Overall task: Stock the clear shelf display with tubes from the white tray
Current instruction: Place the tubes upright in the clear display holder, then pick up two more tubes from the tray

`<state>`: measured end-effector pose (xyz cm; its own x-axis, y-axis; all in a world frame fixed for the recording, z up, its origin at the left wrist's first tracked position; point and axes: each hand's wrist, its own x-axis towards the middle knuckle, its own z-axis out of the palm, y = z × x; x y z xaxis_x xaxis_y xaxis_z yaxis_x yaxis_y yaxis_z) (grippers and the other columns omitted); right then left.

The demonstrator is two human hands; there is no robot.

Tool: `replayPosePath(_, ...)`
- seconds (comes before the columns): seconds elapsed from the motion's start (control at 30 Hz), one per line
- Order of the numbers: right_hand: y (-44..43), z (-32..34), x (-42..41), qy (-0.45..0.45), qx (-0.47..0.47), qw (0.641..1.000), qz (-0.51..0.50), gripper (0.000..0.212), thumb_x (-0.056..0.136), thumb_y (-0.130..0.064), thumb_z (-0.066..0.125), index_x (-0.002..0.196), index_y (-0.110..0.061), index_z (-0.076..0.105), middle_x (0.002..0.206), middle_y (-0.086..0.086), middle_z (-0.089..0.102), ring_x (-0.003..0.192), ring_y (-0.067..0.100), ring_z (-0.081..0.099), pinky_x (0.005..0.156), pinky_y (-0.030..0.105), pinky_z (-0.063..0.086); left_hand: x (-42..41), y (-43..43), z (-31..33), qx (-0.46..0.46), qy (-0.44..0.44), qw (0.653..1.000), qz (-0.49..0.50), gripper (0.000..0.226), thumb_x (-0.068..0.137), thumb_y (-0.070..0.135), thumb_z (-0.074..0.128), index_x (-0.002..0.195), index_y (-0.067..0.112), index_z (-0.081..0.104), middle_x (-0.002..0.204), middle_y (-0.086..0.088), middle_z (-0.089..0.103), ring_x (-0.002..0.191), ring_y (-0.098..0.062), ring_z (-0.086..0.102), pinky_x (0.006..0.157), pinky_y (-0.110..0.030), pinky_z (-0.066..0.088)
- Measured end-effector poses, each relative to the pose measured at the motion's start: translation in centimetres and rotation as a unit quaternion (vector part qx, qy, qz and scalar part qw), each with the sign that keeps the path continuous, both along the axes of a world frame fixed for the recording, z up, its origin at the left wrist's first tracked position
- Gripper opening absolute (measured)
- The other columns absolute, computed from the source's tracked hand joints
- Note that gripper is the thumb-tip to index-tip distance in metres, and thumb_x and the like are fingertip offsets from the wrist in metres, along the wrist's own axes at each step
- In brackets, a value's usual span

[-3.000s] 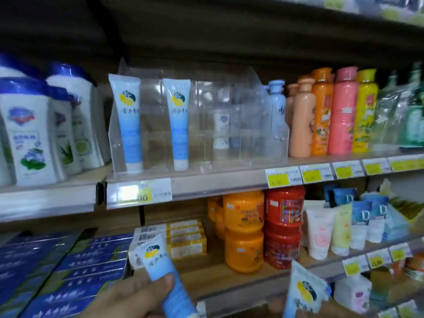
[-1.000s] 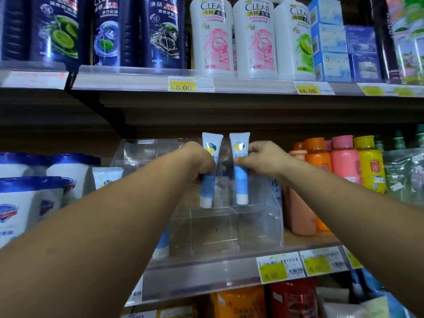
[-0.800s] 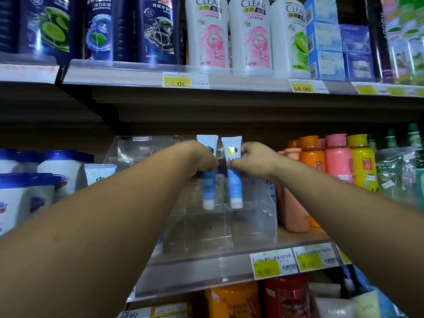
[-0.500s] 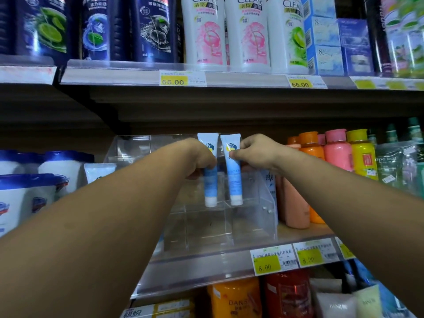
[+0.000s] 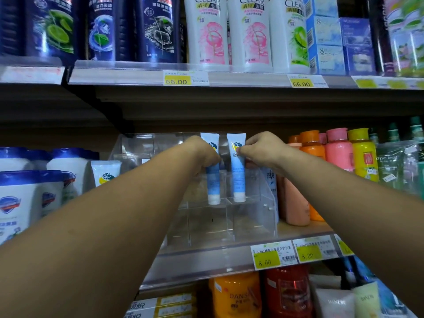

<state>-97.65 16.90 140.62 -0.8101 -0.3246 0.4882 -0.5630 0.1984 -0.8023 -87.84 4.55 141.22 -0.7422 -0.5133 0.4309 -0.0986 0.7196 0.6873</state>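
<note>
The clear shelf display [image 5: 266, 210] is a stepped acrylic stand on the middle shelf. My left hand [image 5: 202, 154] grips a light-blue tube [image 5: 213, 187], cap down, over the display's upper step. Beside it, my right hand [image 5: 261, 149] pinches a second light-blue tube [image 5: 238, 177] near its top, also cap down at the upper step. Whether the caps rest on the step I cannot tell. Another blue tube [image 5: 105, 173] stands at the display's left side, partly behind my left forearm. The white tray is out of view.
Tall shampoo bottles [image 5: 206, 31] fill the shelf above, close over the display. Orange, pink and yellow bottles [image 5: 337, 150] stand to its right, white blue-capped bottles [image 5: 25, 193] to its left. Price tags [image 5: 268, 257] line the shelf edge; jars [image 5: 234, 297] sit below.
Three seconds ago both hands held the tubes low by the lower shelf. They have since risen to the display, and in the last second the tubes stay over its upper step with only small shifts.
</note>
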Motion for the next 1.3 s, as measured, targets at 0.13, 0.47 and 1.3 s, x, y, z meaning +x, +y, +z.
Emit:
replayPosePath(0.13, 0.6, -1.2, 1.2, 0.047, -0.01, 0.993, -0.105, 0.024, 0.084, -0.029, 0.069, 0.102, -0.014, 0.065, 0.099, 0.007, 0.07, 0.091, 0.022, 0.07, 0.083, 0.045, 0.059, 1.5, 1.0, -0.1, -0.047, 0.081, 0.995, 0.043, 0.022, 0.086, 0.015, 0.064, 0.071, 0.007, 0.049, 0.08, -0.012, 0.054, 0.076, -0.026, 0.052, 0.067, -0.037, 0.049)
replayPosePath(0.47, -3.7, -6.0, 10.1, 0.138, -0.223, 0.963, 0.063, 0.015, 0.086, -0.029, 0.062, 0.096, -0.023, 0.071, 0.093, -0.005, 0.072, 0.085, 0.003, 0.066, 0.08, 0.016, 0.055, 14.5, -1.8, -3.2, 0.004, 0.284, 0.958, 0.029, 0.024, 0.08, 0.026, 0.071, 0.101, 0.014, 0.069, 0.091, -0.011, 0.073, 0.085, -0.028, 0.074, 0.076, -0.045, 0.063)
replayPosePath(1.3, -35.4, -37.8, 75.6, -0.228, -0.025, 0.719, 0.656, 0.009, 0.088, -0.024, 0.062, 0.089, -0.028, 0.07, 0.095, 0.001, 0.075, 0.097, 0.019, 0.071, 0.096, 0.047, 0.053, 84.0, -13.3, -38.8, 0.139, 0.309, 0.682, 0.648, 0.013, 0.087, 0.018, 0.068, 0.1, 0.016, 0.07, 0.089, -0.007, 0.074, 0.077, -0.019, 0.067, 0.074, -0.038, 0.057)
